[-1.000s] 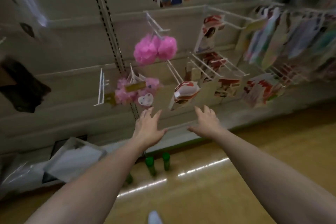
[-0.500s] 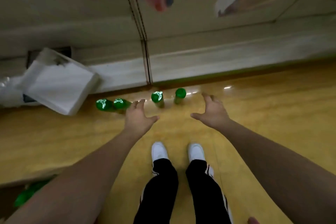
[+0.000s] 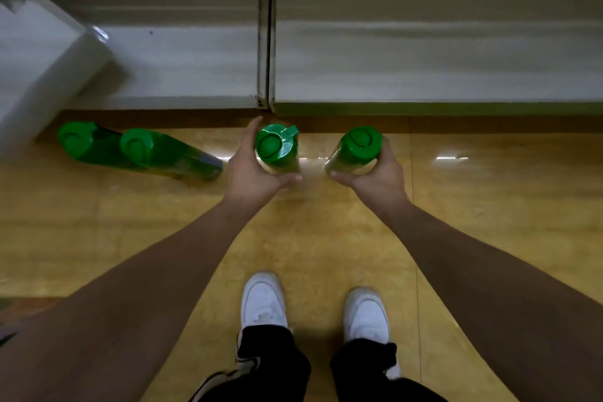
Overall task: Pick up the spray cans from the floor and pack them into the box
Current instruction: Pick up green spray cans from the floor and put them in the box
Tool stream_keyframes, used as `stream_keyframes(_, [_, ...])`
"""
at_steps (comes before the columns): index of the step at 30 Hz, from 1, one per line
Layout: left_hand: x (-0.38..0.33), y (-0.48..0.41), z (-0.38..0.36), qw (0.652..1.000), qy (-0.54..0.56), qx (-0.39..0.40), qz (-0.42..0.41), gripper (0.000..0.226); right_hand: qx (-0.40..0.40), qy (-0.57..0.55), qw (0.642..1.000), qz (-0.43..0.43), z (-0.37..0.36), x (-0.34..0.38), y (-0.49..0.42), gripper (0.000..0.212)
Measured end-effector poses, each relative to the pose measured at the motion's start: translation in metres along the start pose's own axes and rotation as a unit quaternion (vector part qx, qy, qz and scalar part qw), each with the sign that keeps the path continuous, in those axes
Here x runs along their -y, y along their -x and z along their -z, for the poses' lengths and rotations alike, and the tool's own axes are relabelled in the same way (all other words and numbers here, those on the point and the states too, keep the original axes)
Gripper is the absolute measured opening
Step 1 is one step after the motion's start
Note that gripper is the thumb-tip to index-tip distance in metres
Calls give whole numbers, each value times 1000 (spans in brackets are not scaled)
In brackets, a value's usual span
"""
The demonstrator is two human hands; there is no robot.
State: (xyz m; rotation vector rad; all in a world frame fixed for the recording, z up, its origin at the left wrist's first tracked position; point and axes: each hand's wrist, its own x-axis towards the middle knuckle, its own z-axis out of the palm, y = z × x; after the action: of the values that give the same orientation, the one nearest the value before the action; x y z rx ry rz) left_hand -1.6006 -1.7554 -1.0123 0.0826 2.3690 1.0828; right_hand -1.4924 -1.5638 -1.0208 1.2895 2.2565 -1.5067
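This is looking like a shop aisle: slotted-upright retail shelving (image 3: 424,65) is running along the glossy floor (image 3: 326,232).

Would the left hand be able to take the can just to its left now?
Probably not: the left hand grips the middle can. Otherwise the way to the left can is free, across bare floor.

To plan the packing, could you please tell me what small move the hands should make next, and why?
Probably lift both straight up: the left hand curls round one spray can, the right hand round a second can, and both seem to stand on the floor.
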Motion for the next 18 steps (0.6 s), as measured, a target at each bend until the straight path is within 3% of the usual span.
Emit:
stream_keyframes(3, [7, -12, -18, 999, 27, -36, 7, 95, -28, -38, 999, 11, -12, -8, -13, 80])
stream_keyframes(8, [-23, 11, 5, 998, -19, -49, -17, 88, -38, -33, 998, 28, 10, 18, 11, 70])
stream_keyframes(18, [-221, 158, 138, 994, -23, -102, -4, 89, -14, -16, 996, 83, 142, 190, 168, 76])
